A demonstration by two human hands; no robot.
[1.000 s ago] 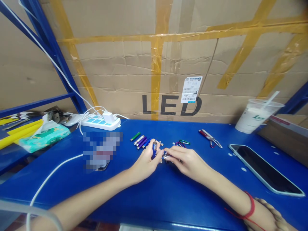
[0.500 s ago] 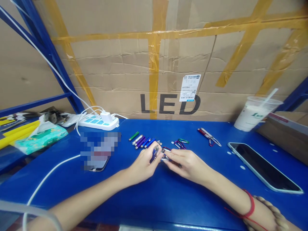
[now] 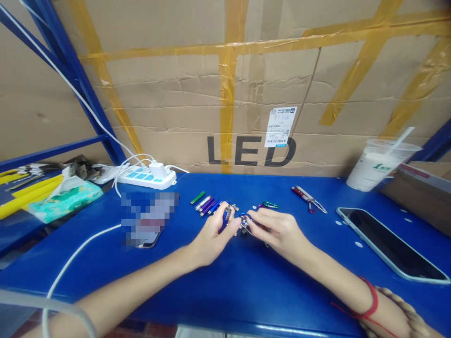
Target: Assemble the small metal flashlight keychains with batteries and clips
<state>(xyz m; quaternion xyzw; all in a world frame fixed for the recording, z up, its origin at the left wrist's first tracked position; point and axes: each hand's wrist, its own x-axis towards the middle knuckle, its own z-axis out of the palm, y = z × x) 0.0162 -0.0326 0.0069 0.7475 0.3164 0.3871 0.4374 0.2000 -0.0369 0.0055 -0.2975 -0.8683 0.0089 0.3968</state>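
Over the blue tabletop (image 3: 183, 300), the left hand (image 3: 213, 234) grips a silver-ended tube (image 3: 229, 214); the right hand (image 3: 278, 229) pinches a small metal piece (image 3: 244, 220) beside it, near coloured tubes (image 3: 207, 205).

Cardboard (image 3: 176, 103): big, brown, 12 o'clock, yellow tape (image 3: 227, 103)
Table (image 3: 197, 295): blue, shiny, 6 o'clock
Post (image 3: 65, 51): blue, leaning, 10 o'clock
Floor (image 3: 158, 330): reddish bit, 7 o'clock

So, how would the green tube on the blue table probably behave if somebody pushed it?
The green tube would probably roll sideways, since it looks slim and round. It seems stiff, as it lies straight, and its metallic-looking surface may feel slippery.
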